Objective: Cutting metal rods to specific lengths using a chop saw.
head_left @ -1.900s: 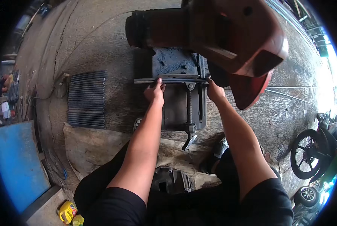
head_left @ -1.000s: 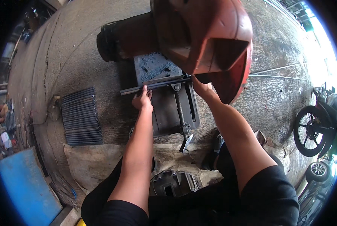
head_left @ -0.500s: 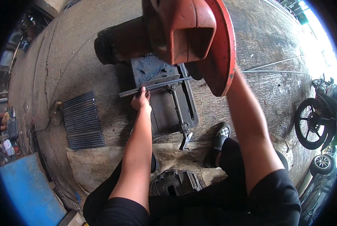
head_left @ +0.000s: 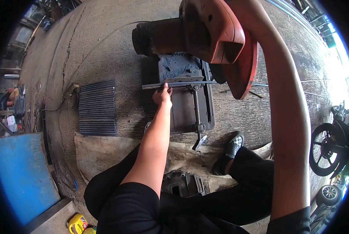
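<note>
Red and scuffed, the cut-off saw is turned with its dark motor end to the left, its head poised above the far part of the grey base. Across that base, slim grey metal rods are laid side by side, left ends jutting past its edge, partly hidden rightward by the red guard.

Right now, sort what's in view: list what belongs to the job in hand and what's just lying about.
Likely part of the job:
red saw
screw clamp
metal rods at the clamp, held by the left grip
row of short rods on the floor

Apparently just lying about:
blue board
yellow bottle
parked motorbike
</note>
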Demonstrator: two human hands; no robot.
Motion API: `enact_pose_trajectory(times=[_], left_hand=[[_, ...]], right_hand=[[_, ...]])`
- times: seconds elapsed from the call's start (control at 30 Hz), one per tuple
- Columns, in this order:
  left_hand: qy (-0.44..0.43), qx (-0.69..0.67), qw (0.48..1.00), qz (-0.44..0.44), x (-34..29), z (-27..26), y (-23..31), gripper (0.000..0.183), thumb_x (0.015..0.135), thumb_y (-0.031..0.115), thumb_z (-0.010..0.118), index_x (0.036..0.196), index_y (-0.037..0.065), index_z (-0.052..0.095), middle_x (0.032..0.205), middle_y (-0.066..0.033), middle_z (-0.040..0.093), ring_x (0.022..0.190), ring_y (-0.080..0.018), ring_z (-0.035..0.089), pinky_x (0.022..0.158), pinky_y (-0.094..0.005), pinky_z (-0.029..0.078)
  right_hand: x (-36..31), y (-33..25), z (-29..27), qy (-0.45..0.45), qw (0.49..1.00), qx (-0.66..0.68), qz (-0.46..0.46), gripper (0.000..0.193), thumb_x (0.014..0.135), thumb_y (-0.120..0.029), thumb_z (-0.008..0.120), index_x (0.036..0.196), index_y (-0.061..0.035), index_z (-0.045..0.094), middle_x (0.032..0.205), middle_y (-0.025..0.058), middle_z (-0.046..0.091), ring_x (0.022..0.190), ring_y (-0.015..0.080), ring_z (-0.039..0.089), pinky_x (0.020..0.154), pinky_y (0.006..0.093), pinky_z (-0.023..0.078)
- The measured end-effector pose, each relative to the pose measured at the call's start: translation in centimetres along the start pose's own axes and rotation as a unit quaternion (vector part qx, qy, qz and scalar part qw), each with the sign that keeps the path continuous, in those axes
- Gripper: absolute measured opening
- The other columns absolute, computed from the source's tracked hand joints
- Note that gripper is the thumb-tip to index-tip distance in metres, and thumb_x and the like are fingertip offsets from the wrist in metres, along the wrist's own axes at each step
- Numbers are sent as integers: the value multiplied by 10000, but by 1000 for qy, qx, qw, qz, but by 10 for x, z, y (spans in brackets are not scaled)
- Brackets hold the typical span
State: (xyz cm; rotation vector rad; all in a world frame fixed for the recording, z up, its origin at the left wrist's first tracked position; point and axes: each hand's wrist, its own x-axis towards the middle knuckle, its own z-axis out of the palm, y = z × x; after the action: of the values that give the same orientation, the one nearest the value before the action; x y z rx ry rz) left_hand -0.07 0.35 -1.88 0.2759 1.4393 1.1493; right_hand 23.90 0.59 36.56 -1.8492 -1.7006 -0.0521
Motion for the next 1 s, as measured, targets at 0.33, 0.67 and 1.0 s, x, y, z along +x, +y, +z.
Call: enact_pose_trajectory(times=[0.33,0.67,1.0], left_hand=[[43,-19,998,33,5,1,-3,177,832,58,737,910,-50,621,819,-114,671,613,-171,644,544,-261,581],[11,-8,1000,28,-1,16,-22,230,826,44,737,947,-90,593,831,-159,668,614,-206,663,538,-280,602],[37,106,992,55,-21,4,2,269,813,3,733,986,-119,568,941,-202,642,745,-272,657,622,-379,617]], right_hand=[[-11,-18,-2,44,992,77,85,315,883,-285,534,895,13,637,891,279,646,893,443,631,759,453,493],[-38,-4,-5,107,991,66,39,162,813,-113,514,906,-18,606,837,253,635,863,465,606,738,497,474],[-168,-18,43,179,978,83,72,362,896,-106,573,1254,-53,580,1231,193,606,1153,361,578,963,396,471]])
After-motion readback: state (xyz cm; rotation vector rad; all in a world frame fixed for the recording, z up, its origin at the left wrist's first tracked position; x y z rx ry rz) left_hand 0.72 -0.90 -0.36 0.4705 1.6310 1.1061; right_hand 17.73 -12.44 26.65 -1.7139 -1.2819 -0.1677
